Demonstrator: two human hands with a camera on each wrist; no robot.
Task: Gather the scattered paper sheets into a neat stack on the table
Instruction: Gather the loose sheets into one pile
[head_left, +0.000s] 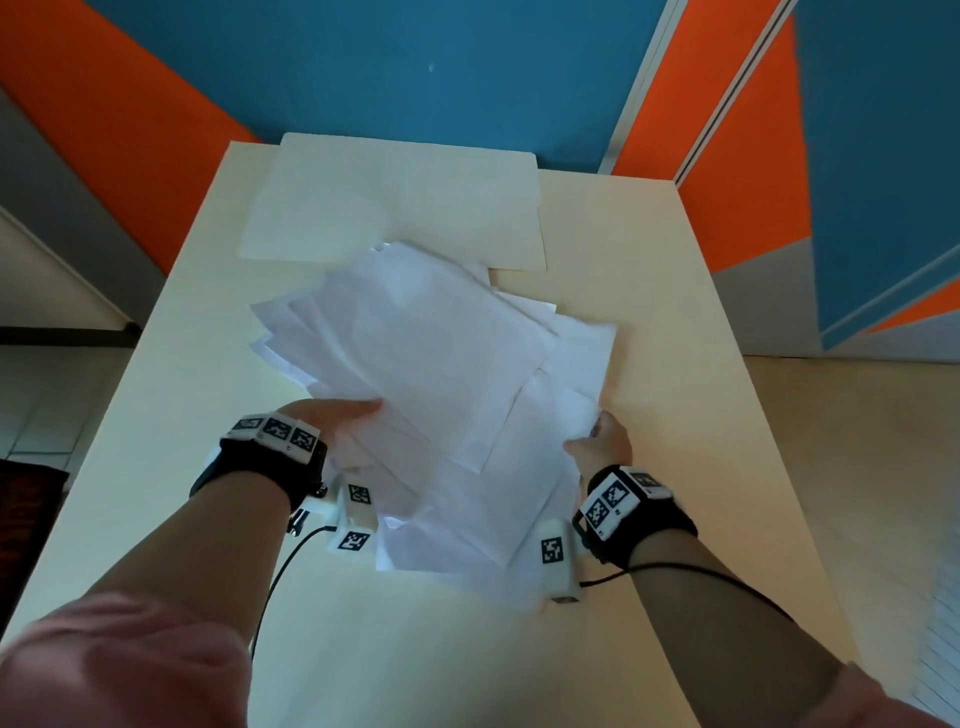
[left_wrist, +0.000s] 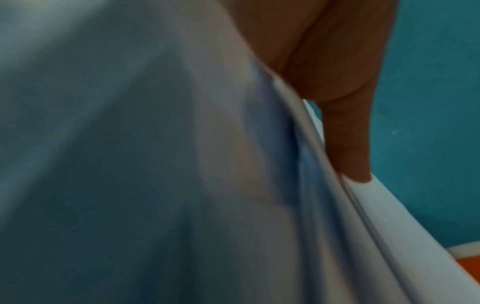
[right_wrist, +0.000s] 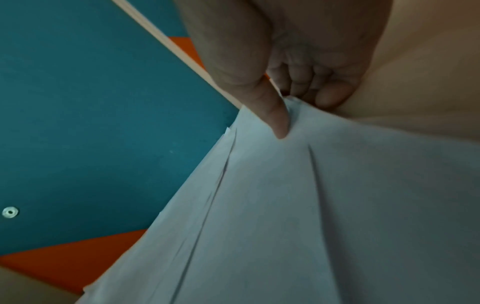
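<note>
You hold the paper sheets (head_left: 441, 374) as an uneven, fanned pile above the table (head_left: 649, 291). Your left hand (head_left: 332, 415) pinches the left edge, thumb on top. Your right hand (head_left: 602, 441) clamps the right edge between thumb and curled fingers (right_wrist: 330, 96).

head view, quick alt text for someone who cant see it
Two hands, left hand and right hand, grip opposite sides of a messy pile of white paper sheets over a pale table. A flat white folder lies beyond.
</note>
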